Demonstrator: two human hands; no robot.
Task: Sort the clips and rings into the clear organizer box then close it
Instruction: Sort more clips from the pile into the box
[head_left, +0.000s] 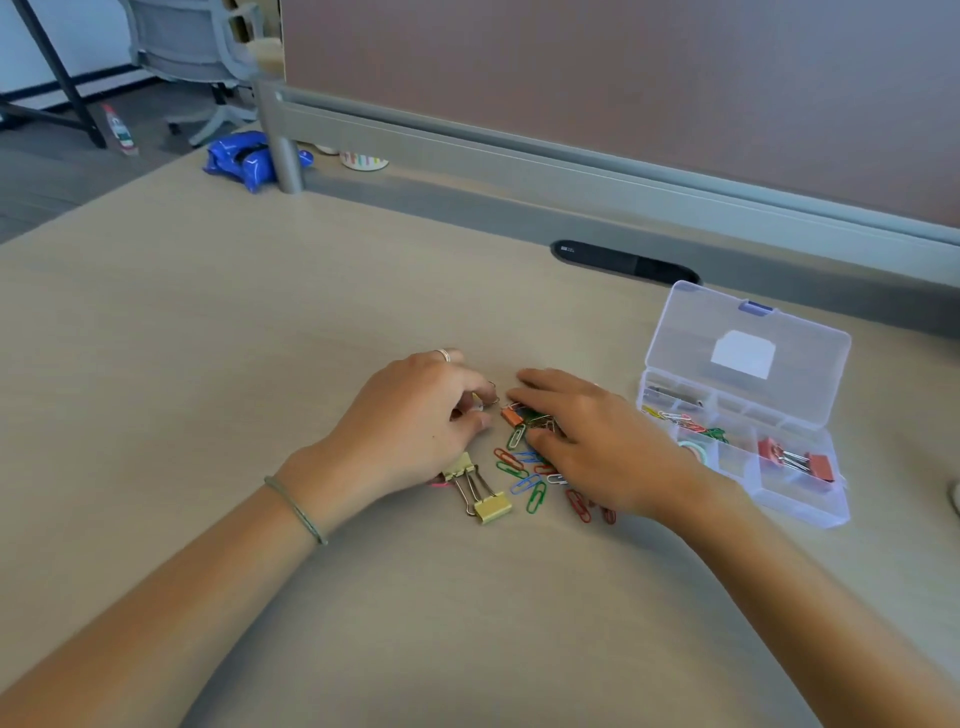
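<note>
- The left hand (415, 415) sits at centre frame, fingers curled, its grip pinching a small metal ring (492, 393) at the fingertips, just above the pile of clips.
- The right hand (587, 441) lies just right of it, palm down with fingers stretched toward the left, resting over the scattered paper clips (524, 475); whether its grip has closed on any of them cannot be told.
- The coloured paper clips, red, green, blue and white, lie loose on the worktop (208, 338) between and below the two hands, pointing every way.
- An orange binder clip (513, 416) lies under the right fingertips.
- Two yellow binder clips (480, 491) lie below the left hand, handles meeting, their long axis running from upper left to lower right.
- The clear organizer box (795, 499) stands at the right of the frame, its lid (748, 338) open and tilted back toward the upper frame; its long axis runs upper left to lower right.
- Its compartments hold coloured paper clips at the left and red binder clips (797, 460) at the right.
- A blue bag (241, 158) lies at upper left beside the partition post (285, 156).
</note>
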